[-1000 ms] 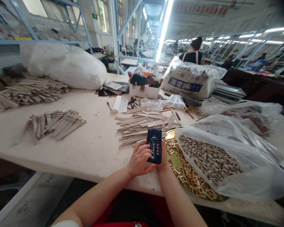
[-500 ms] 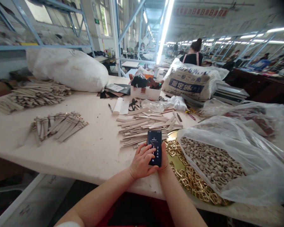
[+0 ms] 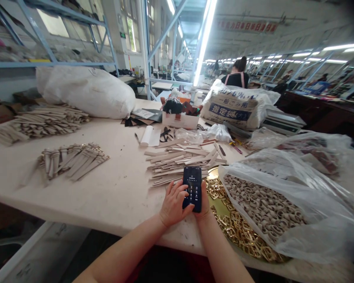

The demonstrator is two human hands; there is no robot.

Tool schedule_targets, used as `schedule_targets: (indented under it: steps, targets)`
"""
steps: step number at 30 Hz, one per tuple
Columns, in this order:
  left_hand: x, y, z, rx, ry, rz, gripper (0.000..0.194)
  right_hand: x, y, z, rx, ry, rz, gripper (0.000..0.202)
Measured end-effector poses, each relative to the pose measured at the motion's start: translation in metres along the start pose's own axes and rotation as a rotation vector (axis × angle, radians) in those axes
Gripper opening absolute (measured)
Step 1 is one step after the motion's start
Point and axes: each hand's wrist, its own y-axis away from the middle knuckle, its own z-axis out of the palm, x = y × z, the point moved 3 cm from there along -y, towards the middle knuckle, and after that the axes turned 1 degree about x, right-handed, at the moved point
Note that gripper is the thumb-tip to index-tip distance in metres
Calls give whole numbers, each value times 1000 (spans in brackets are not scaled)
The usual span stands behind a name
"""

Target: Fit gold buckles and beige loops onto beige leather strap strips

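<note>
A dark smartphone (image 3: 196,196) with a lit number keypad on its screen is held above the front of the table. My right hand (image 3: 205,205) grips it along the right side and from beneath. My left hand (image 3: 171,205) lies at its left edge, fingers stretched out over the screen and thumb near the lower end. Just beyond the phone is a loose pile of flat beige strips (image 3: 177,161). Gold-coloured metal buckles (image 3: 238,228) lie on a round golden tray (image 3: 221,206) to the right of my right hand.
A clear plastic bag (image 3: 321,224) of small beige loops (image 3: 262,204) overlaps the tray. Bundled strips with metal ends (image 3: 73,159) and a larger strip pile (image 3: 50,120) lie left. Behind stand a white box (image 3: 179,120), a stuffed white sack (image 3: 85,92) and a printed bag (image 3: 233,106).
My left fingers have drawn back a little to the left across the keypad. The phone stays in my right hand. The whole view has shifted slightly.
</note>
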Motion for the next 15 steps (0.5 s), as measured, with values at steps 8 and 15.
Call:
schedule_targets:
  steps: [8, 15]
  targets:
    - [0, 0, -1, 12, 10, 2, 20, -1, 0, 2, -38, -3, -10, 58]
    - [0, 0, -2, 14, 22, 18, 22, -1, -1, -2, 5, -12, -16, 59]
